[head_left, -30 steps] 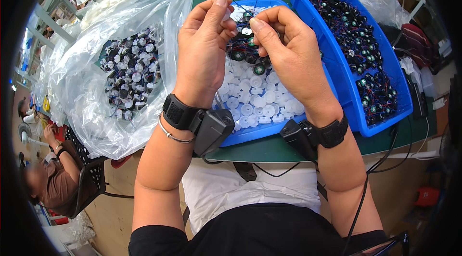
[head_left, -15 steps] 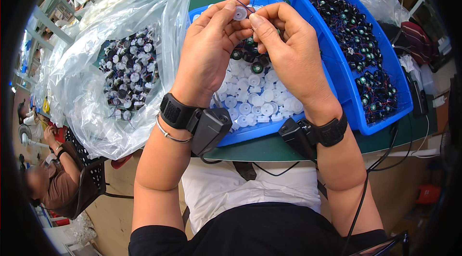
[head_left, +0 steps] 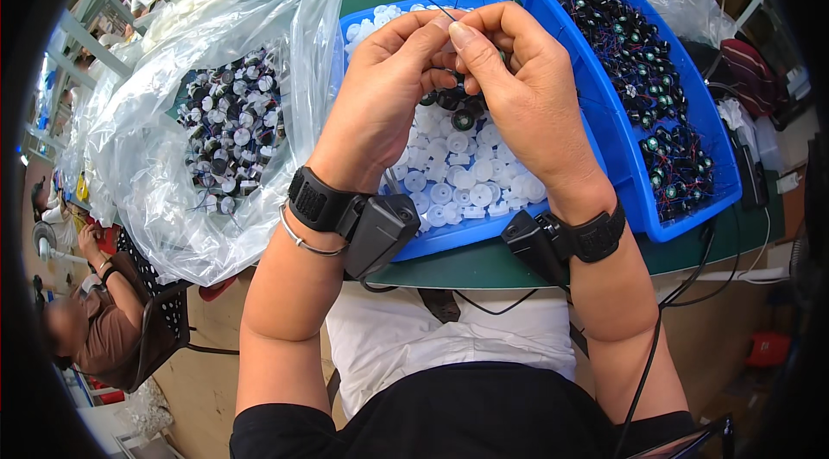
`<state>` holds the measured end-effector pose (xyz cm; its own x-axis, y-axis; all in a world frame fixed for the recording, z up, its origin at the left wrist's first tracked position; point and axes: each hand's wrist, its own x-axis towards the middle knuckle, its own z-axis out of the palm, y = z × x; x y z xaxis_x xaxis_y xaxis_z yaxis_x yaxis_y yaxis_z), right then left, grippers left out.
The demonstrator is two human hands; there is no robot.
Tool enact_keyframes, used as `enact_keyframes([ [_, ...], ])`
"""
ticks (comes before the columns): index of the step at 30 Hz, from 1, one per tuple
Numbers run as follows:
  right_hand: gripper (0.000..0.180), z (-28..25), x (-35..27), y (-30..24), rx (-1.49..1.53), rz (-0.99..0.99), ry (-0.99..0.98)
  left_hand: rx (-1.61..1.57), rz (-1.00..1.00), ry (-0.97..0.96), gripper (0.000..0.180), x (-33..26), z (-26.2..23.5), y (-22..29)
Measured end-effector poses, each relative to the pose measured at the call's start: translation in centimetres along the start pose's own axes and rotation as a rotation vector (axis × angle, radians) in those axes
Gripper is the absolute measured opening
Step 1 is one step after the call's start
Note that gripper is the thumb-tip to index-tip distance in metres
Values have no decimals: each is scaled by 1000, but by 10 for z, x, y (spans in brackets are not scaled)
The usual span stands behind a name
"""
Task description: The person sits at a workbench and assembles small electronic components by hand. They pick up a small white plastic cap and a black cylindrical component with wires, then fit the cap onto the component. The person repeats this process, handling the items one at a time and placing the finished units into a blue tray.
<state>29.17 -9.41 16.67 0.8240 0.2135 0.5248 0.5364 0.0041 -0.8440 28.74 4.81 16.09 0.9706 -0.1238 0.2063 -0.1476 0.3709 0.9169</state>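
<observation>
My left hand [head_left: 389, 88] and my right hand [head_left: 518, 79] meet fingertip to fingertip above a blue tray [head_left: 449, 239] of small white round caps [head_left: 458, 183] and a few black round parts [head_left: 458, 113]. Together the fingers pinch a small part with thin dark wires [head_left: 429, 1] sticking up to the left; the part itself is mostly hidden by the fingers. Both wrists wear black bands with small black devices.
A second blue tray [head_left: 656, 221] on the right holds many black wired parts. A clear plastic bag [head_left: 155, 174] on the left holds black and white round parts. The trays rest on a green table [head_left: 484, 265]. Another person sits at lower left [head_left: 95, 321].
Both hands have stayed together over the tray while the fingers shifted; a white cap seen at the fingertips earlier is now hidden, and thin wires stick out.
</observation>
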Motion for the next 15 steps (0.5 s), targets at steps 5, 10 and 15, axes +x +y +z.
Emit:
enact_keyframes([
  [5,13,0,0,0,-6,-4,0,9,4,-9,20,0,0,0],
  [10,14,0,0,2,-20,-6,-5,25,28,38,26,-1,4,-1],
  [15,13,0,0,2,-24,-10,-6,25,30,35,25,-1,4,-1],
])
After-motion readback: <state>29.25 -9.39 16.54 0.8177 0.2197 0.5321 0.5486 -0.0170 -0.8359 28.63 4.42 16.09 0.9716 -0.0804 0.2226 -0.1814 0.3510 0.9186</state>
